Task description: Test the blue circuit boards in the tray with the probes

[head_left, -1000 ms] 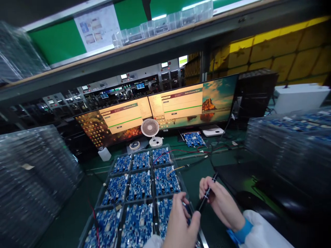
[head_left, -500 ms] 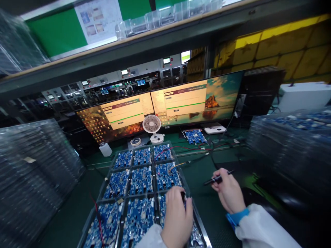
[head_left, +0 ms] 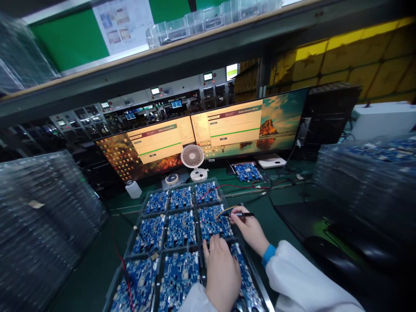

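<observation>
A clear plastic tray (head_left: 140, 221) in front of me holds several blue circuit boards (head_left: 181, 227) in a three-wide grid. My right hand (head_left: 251, 229) pinches a thin black pen (head_left: 238, 214), held level with its tip toward the middle board of the right column. My left hand (head_left: 221, 271) rests palm down on the near board of that column, fingers together and flat, holding nothing I can see. Red and black wires run across the tray.
Two wide monitors (head_left: 208, 134) stand behind the tray, with a small white fan (head_left: 193, 159), a tape roll (head_left: 171, 178) and a white bottle (head_left: 133, 189) before them. Tall stacks of clear trays rise at left (head_left: 42, 225) and right (head_left: 364, 182). A shelf (head_left: 182, 52) hangs overhead.
My right hand has swung left with the pen, from beside the tray to over the right column of boards. My left hand let go of the pen and settled flat on the near board.
</observation>
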`<move>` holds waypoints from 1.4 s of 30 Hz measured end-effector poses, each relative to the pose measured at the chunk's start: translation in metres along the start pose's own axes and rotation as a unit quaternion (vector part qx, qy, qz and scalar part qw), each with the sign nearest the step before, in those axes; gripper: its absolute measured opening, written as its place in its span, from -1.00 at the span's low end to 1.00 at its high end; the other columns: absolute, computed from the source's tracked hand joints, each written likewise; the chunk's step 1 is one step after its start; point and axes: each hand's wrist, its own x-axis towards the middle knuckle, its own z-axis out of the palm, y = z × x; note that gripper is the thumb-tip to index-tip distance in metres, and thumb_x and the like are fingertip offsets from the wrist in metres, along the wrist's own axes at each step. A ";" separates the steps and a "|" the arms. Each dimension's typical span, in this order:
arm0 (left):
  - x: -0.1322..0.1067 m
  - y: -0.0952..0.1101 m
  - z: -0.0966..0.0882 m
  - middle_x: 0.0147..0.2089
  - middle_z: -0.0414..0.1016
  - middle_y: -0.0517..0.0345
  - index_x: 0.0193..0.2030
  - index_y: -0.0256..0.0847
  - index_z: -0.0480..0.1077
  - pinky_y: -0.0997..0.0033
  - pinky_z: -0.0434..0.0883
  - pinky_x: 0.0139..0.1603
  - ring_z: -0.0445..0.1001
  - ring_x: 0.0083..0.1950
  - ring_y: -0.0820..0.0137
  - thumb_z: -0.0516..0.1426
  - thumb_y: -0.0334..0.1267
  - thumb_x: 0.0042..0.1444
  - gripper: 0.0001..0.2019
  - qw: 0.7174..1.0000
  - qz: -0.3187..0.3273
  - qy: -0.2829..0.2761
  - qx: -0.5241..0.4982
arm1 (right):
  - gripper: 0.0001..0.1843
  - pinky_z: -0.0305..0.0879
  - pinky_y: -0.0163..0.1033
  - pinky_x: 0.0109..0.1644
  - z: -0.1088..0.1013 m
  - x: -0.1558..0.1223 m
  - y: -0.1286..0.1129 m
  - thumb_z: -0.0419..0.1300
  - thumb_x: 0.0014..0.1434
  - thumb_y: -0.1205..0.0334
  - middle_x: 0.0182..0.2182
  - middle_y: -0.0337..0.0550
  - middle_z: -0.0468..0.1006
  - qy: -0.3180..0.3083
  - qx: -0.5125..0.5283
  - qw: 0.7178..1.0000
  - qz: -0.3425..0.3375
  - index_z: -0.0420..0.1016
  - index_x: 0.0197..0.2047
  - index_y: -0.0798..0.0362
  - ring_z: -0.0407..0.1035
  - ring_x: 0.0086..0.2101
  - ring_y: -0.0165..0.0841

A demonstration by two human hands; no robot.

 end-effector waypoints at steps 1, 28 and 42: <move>0.000 -0.001 0.001 0.25 0.27 -0.19 0.15 -0.39 0.24 -0.08 -0.11 0.41 0.11 0.34 0.14 -0.09 -0.39 0.12 -0.56 1.000 0.000 -0.004 -0.002 | -0.58 0.35 -0.12 -0.28 0.004 0.004 0.003 0.18 0.08 -0.22 -0.45 -0.20 0.50 -0.002 -0.006 1.000 -0.002 0.37 -0.31 -0.01 0.42 -0.42 -0.25; 0.003 0.015 -0.017 0.27 0.21 -0.38 0.14 -0.50 0.27 -0.26 -0.19 0.39 0.05 0.37 -0.04 -0.10 -0.36 0.12 -0.53 0.995 -0.018 -0.095 0.002 | -0.66 0.35 -0.15 -0.24 0.018 0.009 0.006 0.11 0.09 -0.14 -0.41 -0.15 0.55 -0.016 -0.139 0.988 -0.057 0.42 -0.39 -0.03 0.44 -0.37 -0.23; 0.001 0.012 -0.011 0.26 0.22 -0.39 0.10 -0.49 0.30 -0.24 -0.18 0.39 0.06 0.36 -0.07 -0.08 -0.33 0.12 -0.56 0.997 -0.002 -0.080 0.021 | -0.62 0.27 -0.20 -0.39 0.018 0.007 0.004 0.13 0.07 -0.19 -0.55 -0.22 0.47 -0.012 -0.129 0.990 -0.049 0.40 -0.44 -0.03 0.34 -0.51 -0.30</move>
